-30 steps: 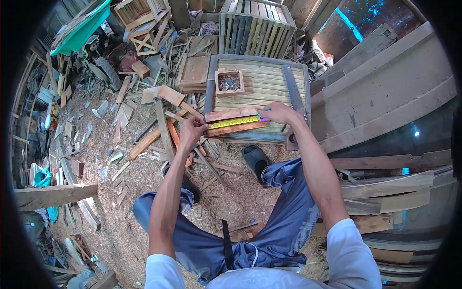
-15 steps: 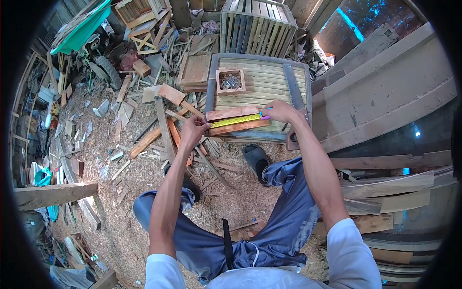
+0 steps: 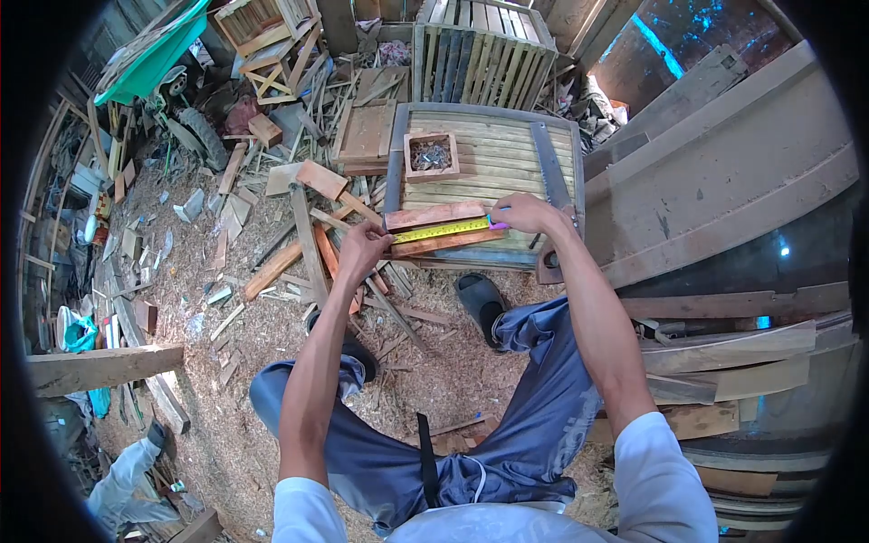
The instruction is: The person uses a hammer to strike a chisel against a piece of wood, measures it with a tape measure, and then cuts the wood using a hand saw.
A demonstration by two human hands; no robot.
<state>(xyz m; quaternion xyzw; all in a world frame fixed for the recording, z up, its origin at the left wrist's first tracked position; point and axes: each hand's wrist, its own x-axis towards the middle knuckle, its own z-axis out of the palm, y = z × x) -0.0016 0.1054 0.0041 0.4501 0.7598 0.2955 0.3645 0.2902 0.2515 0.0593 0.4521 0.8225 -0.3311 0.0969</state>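
A yellow tape measure (image 3: 441,230) is stretched along two short wooden pieces on the slatted table. Its left end is pinched in the fingers of my left hand (image 3: 364,247), at the left ends of the wood. My right hand (image 3: 529,214) is closed around the other end, where a bit of blue and purple shows; the rest is hidden by the fingers. Behind the blade lies a pale reddish wooden block (image 3: 434,214). A browner wooden strip (image 3: 448,242) lies in front of it, along the table's near edge.
On the slatted table (image 3: 493,122) stand a small wooden box (image 3: 433,176) of metal bits and a handsaw (image 3: 550,167). Scrap wood (image 3: 281,267) litters the floor at left. Long boards (image 3: 724,353) are stacked at right. Another person's leg (image 3: 127,480) shows at lower left.
Another person's leg and shoe have come into view at lower left. My hands and the stretched tape measure stay almost in place, with only a slight shift.
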